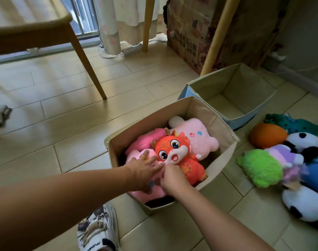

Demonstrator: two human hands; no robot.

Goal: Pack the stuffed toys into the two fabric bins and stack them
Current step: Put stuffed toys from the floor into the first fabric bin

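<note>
Both forearms reach in from the bottom of the frame toward the beige fabric bin (225, 160) at centre. L hand (141, 171) lies w/ fingers straight & spread, palm down, pressing on a pink plush (145, 191) at the bin's near-left corner; a yellow ring shows on one finger. R hand (172, 178) has fingers curled, pinching at the lower edge of the red dragon toy (180, 156), just under its face, touching the L fingertips. Dragon sits on top of the pile, face up, roughly mid-bin. Behind it, toward the bin's far side, a pale pink bunny-like plush (196, 134) lies flat, & another pink plush (145, 140) is wedged at the left wall. Second bin, blue outside w/ beige lining (232, 98), stands just behind & right of the first, corner touching or nearly so; nothing visible inside. On the floor at right of frame, beside the bins: orange carrot plush (267, 136) w/ dark green top (297, 125), a panda (305, 142), fuzzy lime-green plush (259, 167), a lilac plush (283, 154), something blue (315, 173) partly hidden, and a second panda (303, 203) nearest the lower right. Patterned slipper (96, 230) at bottom centre-left. Wooden chair (36, 31) upper left, cardboard box (189, 33) upper right, curtain (114, 20) & white power strip (131, 49) at top centre
</note>
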